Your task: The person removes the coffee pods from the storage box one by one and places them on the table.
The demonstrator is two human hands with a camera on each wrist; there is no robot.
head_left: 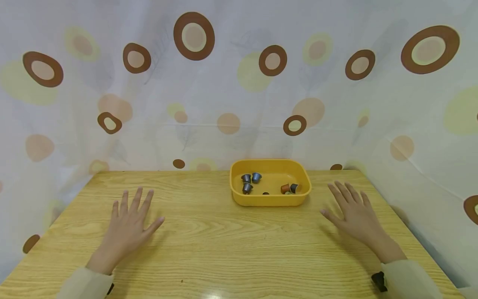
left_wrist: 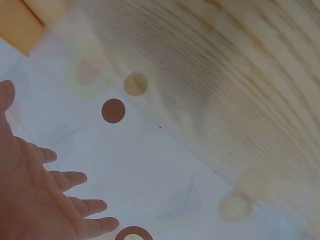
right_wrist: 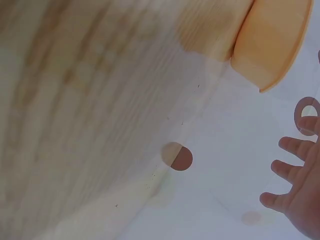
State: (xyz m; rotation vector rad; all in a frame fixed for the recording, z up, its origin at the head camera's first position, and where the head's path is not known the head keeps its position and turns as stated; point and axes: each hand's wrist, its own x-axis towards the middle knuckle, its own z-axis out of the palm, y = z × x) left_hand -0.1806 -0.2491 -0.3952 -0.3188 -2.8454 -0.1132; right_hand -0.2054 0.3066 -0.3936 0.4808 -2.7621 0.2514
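Note:
A yellow plastic bin (head_left: 270, 201) stands near the back edge of the wooden table. At its left end lie several small coffee capsules: a blue one (head_left: 256, 177) and dark grey ones (head_left: 247, 188). Toward its right end are an orange capsule (head_left: 285, 188) and a black one (head_left: 294, 188); others are partly hidden by the front wall. My left hand (head_left: 128, 226) is spread with fingers straight over the left of the table, holding nothing. To the right of the bin, my right hand (head_left: 356, 216) is likewise spread and holds nothing, nearest to the bin.
The wood-grain table (head_left: 224, 249) spans the space before me. A white curtain (head_left: 209, 91) with brown, peach and yellow round shapes hangs behind and along both sides. The bin's corner also shows in both wrist views.

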